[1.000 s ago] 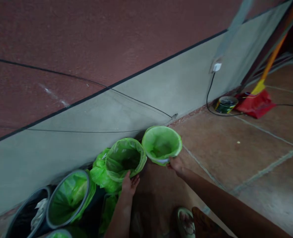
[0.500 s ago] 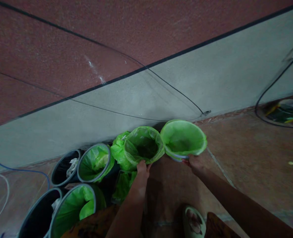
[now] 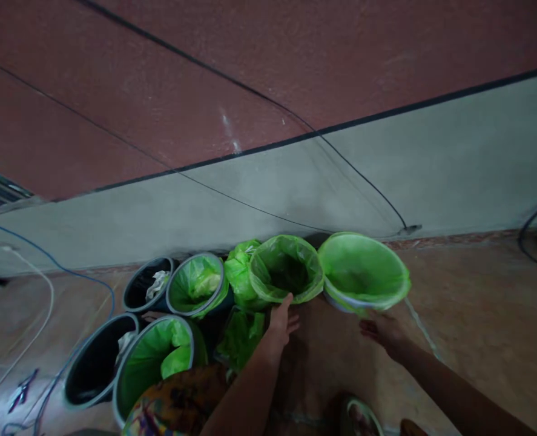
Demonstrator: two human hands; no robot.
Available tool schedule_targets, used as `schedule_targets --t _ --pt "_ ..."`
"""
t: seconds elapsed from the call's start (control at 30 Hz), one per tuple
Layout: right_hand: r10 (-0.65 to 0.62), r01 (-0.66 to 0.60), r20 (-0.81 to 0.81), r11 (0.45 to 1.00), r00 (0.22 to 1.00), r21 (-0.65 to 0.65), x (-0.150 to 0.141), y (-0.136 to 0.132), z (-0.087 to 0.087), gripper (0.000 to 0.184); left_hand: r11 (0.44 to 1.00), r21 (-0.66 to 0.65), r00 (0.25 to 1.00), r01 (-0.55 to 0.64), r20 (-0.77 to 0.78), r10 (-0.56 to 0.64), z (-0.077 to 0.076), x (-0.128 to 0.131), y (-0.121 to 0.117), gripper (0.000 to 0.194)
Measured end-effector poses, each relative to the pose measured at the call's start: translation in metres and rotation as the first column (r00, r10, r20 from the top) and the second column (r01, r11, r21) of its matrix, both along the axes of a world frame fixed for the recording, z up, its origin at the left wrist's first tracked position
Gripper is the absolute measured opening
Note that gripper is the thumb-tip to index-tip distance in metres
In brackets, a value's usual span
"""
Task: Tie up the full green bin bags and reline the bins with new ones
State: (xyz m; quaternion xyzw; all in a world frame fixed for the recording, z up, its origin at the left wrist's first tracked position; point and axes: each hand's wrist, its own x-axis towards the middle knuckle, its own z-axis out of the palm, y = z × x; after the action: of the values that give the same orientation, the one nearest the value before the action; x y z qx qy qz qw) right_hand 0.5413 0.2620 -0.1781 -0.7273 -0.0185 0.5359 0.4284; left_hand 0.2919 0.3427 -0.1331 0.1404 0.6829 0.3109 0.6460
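Observation:
Two bins lined with green bags stand side by side against the wall. My left hand (image 3: 283,321) is at the near rim of the left lined bin (image 3: 286,290), its fingers spread and holding nothing; I cannot tell whether a fingertip touches the bag. Just below the right lined bin (image 3: 363,275), whose wall looks white, is my right hand (image 3: 381,332). Its fingers are stretched out, with nothing seen in them. A bunched green bag (image 3: 241,272) lies left of the left lined bin. Closer to me, more green plastic (image 3: 243,339) sits beside my left forearm.
Several dark bins stand at the left, among them a bin with a green liner (image 3: 191,327) and a bin with white scraps (image 3: 134,266). Cables run along the wall (image 3: 259,194) and over the floor. Pliers (image 3: 23,390) lie at the lower left.
Both hands have come away from the bin rims they were gripping, and their fingers have opened. The view has shifted left, showing more floor there.

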Motion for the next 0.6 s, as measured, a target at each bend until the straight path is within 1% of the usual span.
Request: schedule_targets --t 0.07,0.17,0.23,0.27,0.33,0.4,0.47,0.53,0.57,0.6 --pt "0.081 -0.081 -0.015 0.996 0.997 -0.030 -0.005 -0.011 0.008 0.016 0.997 -0.018 0.997 0.069 -0.017 -0.069 0.004 -0.006 -0.014 0.042" --pt "0.255 -0.255 -0.014 0.967 0.967 -0.017 -0.018 -0.021 0.022 0.016 0.985 -0.048 0.985 0.168 -0.028 -0.169 0.012 -0.019 -0.034 0.020" --pt "0.355 -0.355 0.001 0.934 0.935 0.033 -0.031 -0.020 0.034 0.016 0.984 -0.063 0.985 0.165 -0.041 -0.167 0.023 -0.030 -0.043 0.010" --pt "0.393 -0.393 0.004 0.918 0.919 0.058 -0.040 -0.018 0.042 0.015 0.988 -0.054 0.988 0.146 -0.041 -0.148 0.031 -0.037 -0.047 0.009" --pt "0.456 -0.455 0.007 0.886 0.890 0.093 -0.059 -0.010 0.062 0.012 0.994 0.018 0.994 0.107 -0.005 -0.107 0.056 -0.053 -0.053 0.013" --pt "0.520 -0.517 -0.001 0.851 0.854 0.094 -0.082 0.000 0.085 0.010 0.987 0.147 0.995 0.070 0.058 -0.079 0.091 -0.075 -0.056 0.025" --pt "0.582 -0.580 0.001 0.810 0.813 0.092 -0.107 0.006 0.105 0.012 0.962 0.273 0.994 0.018 0.100 -0.046 0.130 -0.105 -0.059 0.037" --pt "0.651 -0.649 0.023 0.752 0.758 0.112 -0.133 0.008 0.115 0.017 0.905 0.424 0.997 -0.035 0.075 0.003 0.162 -0.143 -0.063 0.042" --pt "0.688 -0.687 0.040 0.716 0.724 0.124 -0.146 0.007 0.116 0.018 0.874 0.481 0.997 -0.069 0.047 0.053 0.174 -0.165 -0.066 0.043" --pt "0.725 -0.725 0.056 0.677 0.687 0.129 -0.160 0.006 0.113 0.019 0.846 0.521 0.993 -0.110 0.011 0.122 0.181 -0.189 -0.070 0.042"
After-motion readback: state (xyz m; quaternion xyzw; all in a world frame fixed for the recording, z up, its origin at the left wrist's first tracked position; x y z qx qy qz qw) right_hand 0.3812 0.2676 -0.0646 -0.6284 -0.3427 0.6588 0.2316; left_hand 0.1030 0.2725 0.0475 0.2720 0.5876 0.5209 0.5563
